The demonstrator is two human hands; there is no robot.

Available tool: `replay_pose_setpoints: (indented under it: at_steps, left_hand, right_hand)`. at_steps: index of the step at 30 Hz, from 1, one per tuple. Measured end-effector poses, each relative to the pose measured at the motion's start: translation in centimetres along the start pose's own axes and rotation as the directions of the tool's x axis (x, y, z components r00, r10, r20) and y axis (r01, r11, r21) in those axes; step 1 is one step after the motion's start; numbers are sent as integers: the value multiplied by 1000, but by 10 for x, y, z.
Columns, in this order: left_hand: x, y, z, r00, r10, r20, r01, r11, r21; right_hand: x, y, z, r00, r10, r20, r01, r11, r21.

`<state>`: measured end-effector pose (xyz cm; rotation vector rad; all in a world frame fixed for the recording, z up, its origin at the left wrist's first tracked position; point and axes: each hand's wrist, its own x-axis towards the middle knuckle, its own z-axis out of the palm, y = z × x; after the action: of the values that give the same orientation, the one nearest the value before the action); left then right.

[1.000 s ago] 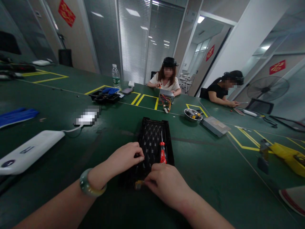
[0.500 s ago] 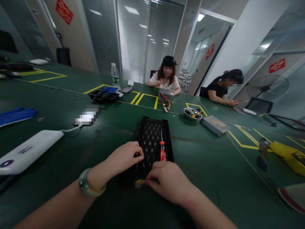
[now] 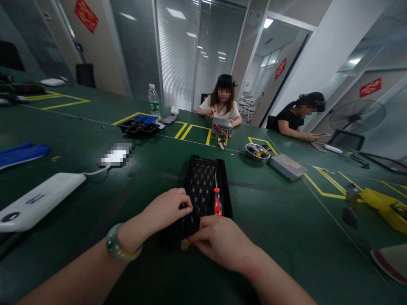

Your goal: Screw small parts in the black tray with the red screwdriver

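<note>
A black rectangular tray [image 3: 227,186] with a patterned floor lies lengthwise in front of me. Inside it, along the right side, rests a red-and-black screwdriver [image 3: 217,202], its shaft pointing away from me. At the tray's left wall is my left hand [image 3: 170,207], its fingers curled together; whatever they hold, if anything, is hidden. My right hand [image 3: 219,239] reaches over the near end of the tray with thumb and fingers pinched. Its fingertips are on a small yellowish part [image 3: 184,244] at the near left corner, too dark to identify.
A white power bank [image 3: 41,203] is cabled to a lit phone [image 3: 117,154] at left, near a blue glove [image 3: 23,154]. Beyond the tray stand a metal bowl of small parts [image 3: 257,152] and a grey metal box [image 3: 288,166]. Two people sit across the green table.
My right hand's fingertips have shifted slightly left, closer onto the small yellowish part. My left hand, the tray and the screwdriver look nearly unchanged.
</note>
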<state>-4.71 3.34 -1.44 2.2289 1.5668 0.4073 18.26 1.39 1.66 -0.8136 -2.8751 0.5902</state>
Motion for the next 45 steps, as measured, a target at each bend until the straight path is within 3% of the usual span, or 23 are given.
replay_pose_setpoints:
  at_steps: [5,8,13,15,18,25,30,34,37,39,42,45]
  left_hand:
    - [0,2,-1,1000,-8,5,8,1000,-4]
    - [0,2,-1,1000,-5,2,5,1000,-6]
    - [1,5,-6,999,-40,-29,39,999,-31]
    - [0,7,-9,998,-47,-43,44,997,-67]
    - [-1,11,-13,999,-47,-25,43,987,-154]
    - [-8,10,-16,988,11,154,29,966,-255]
    - [-14,10,-24,967,84,241,-6,951,-308]
    - [-14,9,-24,975,89,202,-17,944,-330]
    - [-10,5,-20,990,22,142,25,948,-317]
    - [-8,3,-17,995,-32,95,60,948,-312]
    - [-6,3,-17,995,-81,59,95,947,-306]
    - [-6,5,-18,996,-78,50,90,941,-327]
  right_hand:
    - [0,-1,-2,1000,-2,6,2,999,53]
    - [-2,5,-6,991,91,-100,-81,992,93]
    - [-2,30,-10,866,339,-366,-359,933,15]
    - [-1,38,-8,850,368,-376,-414,909,-45]
    - [0,43,-4,866,361,-345,-416,904,-99]
    - [0,39,-6,878,369,-304,-418,901,-116]
    - [0,39,-4,844,418,-335,-458,888,-46]
    - [0,39,-6,798,465,-382,-492,870,31]
    - [-1,40,-11,711,516,-478,-459,855,240]
    - [-2,43,-15,621,532,-576,-355,846,398]
    - [-4,49,-18,425,537,-729,-173,838,517]
    - [-6,53,-19,232,621,-749,35,764,644]
